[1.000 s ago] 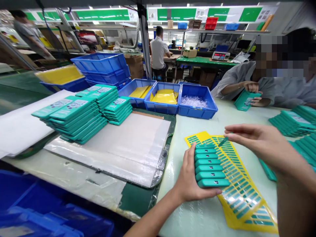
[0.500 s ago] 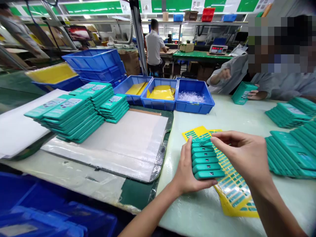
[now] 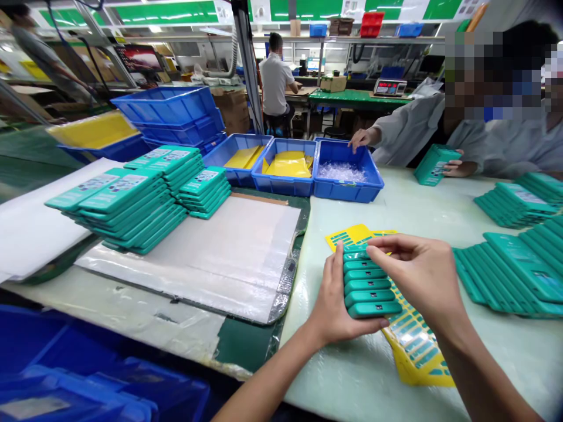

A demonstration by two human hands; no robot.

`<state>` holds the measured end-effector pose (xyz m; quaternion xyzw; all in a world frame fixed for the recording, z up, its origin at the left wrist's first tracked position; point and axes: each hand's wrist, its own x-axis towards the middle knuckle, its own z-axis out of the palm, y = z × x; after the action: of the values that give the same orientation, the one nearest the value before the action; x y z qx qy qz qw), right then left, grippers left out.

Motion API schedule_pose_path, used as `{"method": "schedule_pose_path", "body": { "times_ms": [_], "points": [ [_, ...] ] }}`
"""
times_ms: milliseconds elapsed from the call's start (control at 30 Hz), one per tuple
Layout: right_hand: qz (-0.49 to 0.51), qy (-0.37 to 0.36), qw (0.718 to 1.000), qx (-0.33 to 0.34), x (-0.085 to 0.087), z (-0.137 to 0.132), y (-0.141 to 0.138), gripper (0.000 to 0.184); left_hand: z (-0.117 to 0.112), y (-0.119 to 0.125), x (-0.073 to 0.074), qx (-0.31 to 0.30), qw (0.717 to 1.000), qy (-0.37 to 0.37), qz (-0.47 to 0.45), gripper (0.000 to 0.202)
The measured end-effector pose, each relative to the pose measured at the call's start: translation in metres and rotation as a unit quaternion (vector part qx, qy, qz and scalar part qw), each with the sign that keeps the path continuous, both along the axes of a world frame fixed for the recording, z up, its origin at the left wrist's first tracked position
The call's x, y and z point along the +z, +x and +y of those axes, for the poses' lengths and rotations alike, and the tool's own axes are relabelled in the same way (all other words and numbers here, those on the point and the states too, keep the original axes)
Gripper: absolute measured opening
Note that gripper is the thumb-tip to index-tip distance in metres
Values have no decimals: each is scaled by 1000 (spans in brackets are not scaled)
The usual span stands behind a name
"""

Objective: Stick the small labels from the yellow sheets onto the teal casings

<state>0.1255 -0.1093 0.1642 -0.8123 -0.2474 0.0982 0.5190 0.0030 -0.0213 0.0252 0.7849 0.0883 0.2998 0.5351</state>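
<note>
A stack of teal slim cases (image 3: pixel 369 287) is held on edge-view, narrow end faces toward the viewer, by the left hand (image 3: pixel 328 310): fingers along its left side, thumb across its near end, a grip that probably keeps the units flush. The right hand (image 3: pixel 422 269) meets the stack's far end in a narrow thumb-and-finger pinch; whether anything lies between the fingertips cannot be told. Yellow label sheets (image 3: pixel 416 343) show beyond and right of the stack, presumably placed for short reach. Farther right of it stand leaning teal cases (image 3: pixel 505 275); well to its left, piled cases (image 3: pixel 132 205), seemingly grouped for counting.
</note>
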Motion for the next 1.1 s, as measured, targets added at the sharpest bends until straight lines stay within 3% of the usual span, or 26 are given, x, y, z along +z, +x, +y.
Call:
{"method": "schedule_pose_path", "body": {
  "times_ms": [100,200,367,467,567,667,800,933,1100],
  "points": [
    [-38,-24,999,12,-3,1,3,34,-1,0,0,2,1000,2,3,161],
    [-129,-113,984,39,-3,-1,15,32,-1,0,1,1,1000,5,11,162],
    [-201,-228,952,36,-11,0,67,39,1,-2,0,7,1000,15,2,161],
    [-171,-282,944,-2,-33,15,101,29,1,-2,0,11,1000,12,-12,158],
    [-148,-332,931,20,-64,37,118,20,2,-3,1,13,1000,12,-24,152],
    [-140,-385,912,24,-93,57,117,14,2,-4,2,12,999,22,-26,149],
    [-148,-430,890,12,-116,70,104,25,3,-5,1,11,999,29,-23,150],
    [-154,-453,878,11,-122,74,101,28,2,-6,2,8,999,26,-19,151],
    [-144,-467,872,19,-112,66,121,34,2,-6,4,3,1000,24,-9,152]
  ]
}}
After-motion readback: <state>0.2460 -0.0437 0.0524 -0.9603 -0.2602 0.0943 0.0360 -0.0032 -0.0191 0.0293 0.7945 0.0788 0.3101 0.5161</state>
